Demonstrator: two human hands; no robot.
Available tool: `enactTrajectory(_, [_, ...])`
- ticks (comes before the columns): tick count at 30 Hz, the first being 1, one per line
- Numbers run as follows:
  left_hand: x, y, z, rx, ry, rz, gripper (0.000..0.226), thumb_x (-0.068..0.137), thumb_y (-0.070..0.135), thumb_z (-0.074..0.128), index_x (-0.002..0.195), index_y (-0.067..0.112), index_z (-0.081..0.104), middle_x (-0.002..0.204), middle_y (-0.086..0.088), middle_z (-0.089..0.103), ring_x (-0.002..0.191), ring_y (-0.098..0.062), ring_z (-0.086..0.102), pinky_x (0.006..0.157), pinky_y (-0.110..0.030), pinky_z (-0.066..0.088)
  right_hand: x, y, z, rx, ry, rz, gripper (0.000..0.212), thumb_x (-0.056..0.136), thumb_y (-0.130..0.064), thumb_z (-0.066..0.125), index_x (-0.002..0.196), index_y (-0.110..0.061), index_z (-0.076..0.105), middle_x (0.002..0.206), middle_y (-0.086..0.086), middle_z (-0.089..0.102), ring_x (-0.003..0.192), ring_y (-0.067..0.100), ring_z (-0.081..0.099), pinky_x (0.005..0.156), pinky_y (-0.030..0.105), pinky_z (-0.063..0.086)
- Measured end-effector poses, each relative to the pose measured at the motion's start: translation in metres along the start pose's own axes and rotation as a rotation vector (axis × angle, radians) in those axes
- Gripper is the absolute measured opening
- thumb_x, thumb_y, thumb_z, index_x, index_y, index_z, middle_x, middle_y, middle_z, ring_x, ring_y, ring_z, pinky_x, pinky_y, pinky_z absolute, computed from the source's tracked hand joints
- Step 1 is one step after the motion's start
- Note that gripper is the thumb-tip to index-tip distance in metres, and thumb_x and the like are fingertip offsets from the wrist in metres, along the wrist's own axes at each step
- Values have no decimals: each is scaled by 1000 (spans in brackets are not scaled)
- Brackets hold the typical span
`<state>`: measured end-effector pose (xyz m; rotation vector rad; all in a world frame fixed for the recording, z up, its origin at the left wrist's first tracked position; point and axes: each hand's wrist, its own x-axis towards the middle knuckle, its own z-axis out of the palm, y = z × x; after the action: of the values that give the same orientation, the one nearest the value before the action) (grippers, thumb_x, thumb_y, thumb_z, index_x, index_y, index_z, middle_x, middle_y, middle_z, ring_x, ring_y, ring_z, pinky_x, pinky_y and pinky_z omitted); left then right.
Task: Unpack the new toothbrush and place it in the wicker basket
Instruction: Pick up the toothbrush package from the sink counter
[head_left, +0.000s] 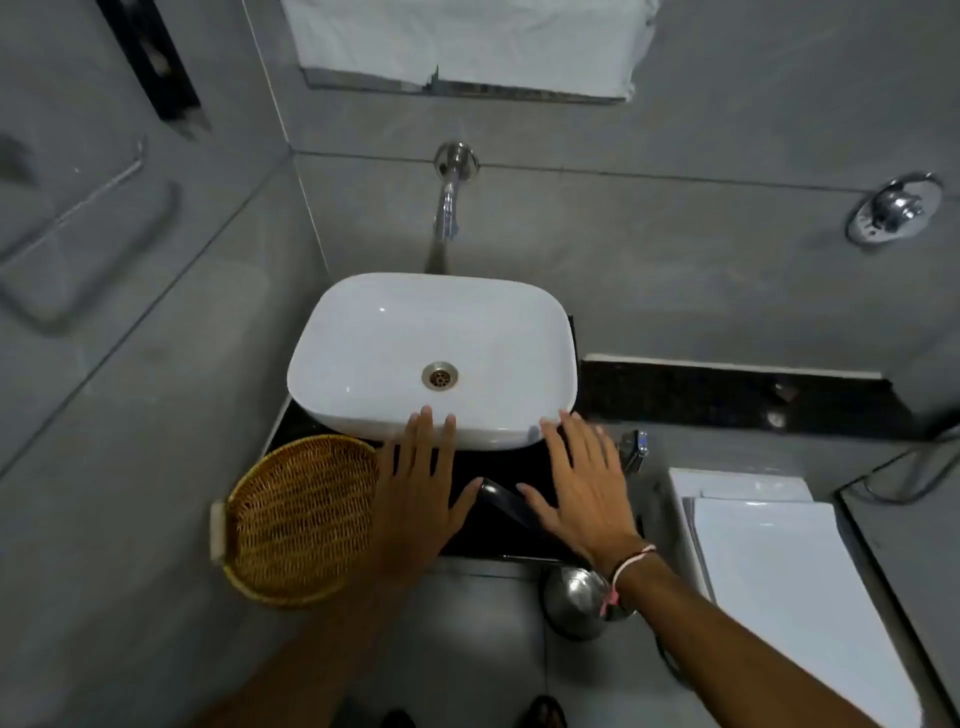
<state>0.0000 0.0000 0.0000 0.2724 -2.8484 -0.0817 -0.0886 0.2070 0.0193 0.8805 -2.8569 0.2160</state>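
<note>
A round wicker basket (301, 519) sits on the black counter (498, 467), left of the sink, and nothing shows inside it. My left hand (415, 488) is spread flat over the counter, covering the basket's right rim. My right hand (582, 483) is also flat, fingers apart, just right of it. Between the two thumbs lies a dark, shiny, long package (501, 499), angled toward the lower right; neither hand grips it. I cannot make out a toothbrush in it.
A white basin (363, 332) stands behind my hands under a wall spout (448, 208). A small bottle (635, 451) stands right of my right hand. A white toilet (779, 582) and a steel bin (574, 597) lie lower right.
</note>
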Motion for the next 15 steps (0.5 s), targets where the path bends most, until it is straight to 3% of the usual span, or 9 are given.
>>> enactTrajectory(3, [-12, 4, 14, 4, 0, 4, 65, 100, 47, 47, 148, 3, 45, 143, -29, 56, 131, -44, 55, 120, -66, 25, -17, -3, 27, 39, -123, -7, 67, 82, -57, 56, 134, -16, 51, 136, 10, 54, 122, 31, 52, 99, 42, 47])
enactTrajectory(5, [-25, 5, 24, 61, 33, 42, 57, 99, 38, 53, 142, 1, 53, 130, -26, 64, 120, -39, 64, 127, -55, 5, -26, -5, 42, 0, -294, 18, 63, 84, -55, 55, 134, -18, 50, 131, 7, 56, 118, 29, 51, 96, 41, 46])
enactTrajectory(6, [-29, 4, 28, 75, 21, 57, 54, 99, 35, 51, 141, 1, 54, 126, -24, 66, 116, -36, 67, 127, -50, 10, -28, -5, 48, -9, -366, 29, 62, 85, -54, 55, 136, -18, 48, 131, 7, 56, 119, 29, 50, 97, 41, 45])
enactTrajectory(7, [-32, 3, 29, 49, -3, 48, 52, 100, 34, 47, 140, 1, 55, 124, -23, 67, 112, -35, 68, 121, -46, 28, -28, -5, 51, -15, -409, 37, 61, 87, -51, 55, 138, -18, 46, 131, 7, 56, 120, 29, 49, 98, 42, 45])
enactTrajectory(9, [-34, 1, 31, -62, -31, 0, 52, 99, 32, 40, 137, 0, 57, 123, -23, 68, 107, -34, 70, 93, -42, 59, -28, -8, 55, -16, -461, 48, 56, 90, -40, 55, 140, -18, 43, 132, 6, 56, 121, 29, 49, 98, 42, 44])
enactTrajectory(11, [-35, 1, 31, -150, -58, -46, 51, 99, 31, 41, 136, 0, 58, 123, -24, 68, 105, -35, 71, 82, -41, 64, -27, -8, 57, -8, -471, 71, 52, 92, -28, 55, 141, -19, 41, 132, 6, 57, 121, 28, 50, 98, 41, 43])
enactTrajectory(15, [-31, -7, 38, -419, -105, -101, 48, 103, 25, 50, 145, 2, 47, 136, -20, 58, 118, -30, 63, 98, -37, 56, -27, -2, 52, -5, -401, 57, 61, 87, -13, 61, 144, -21, 41, 132, 4, 58, 118, 28, 53, 98, 40, 44])
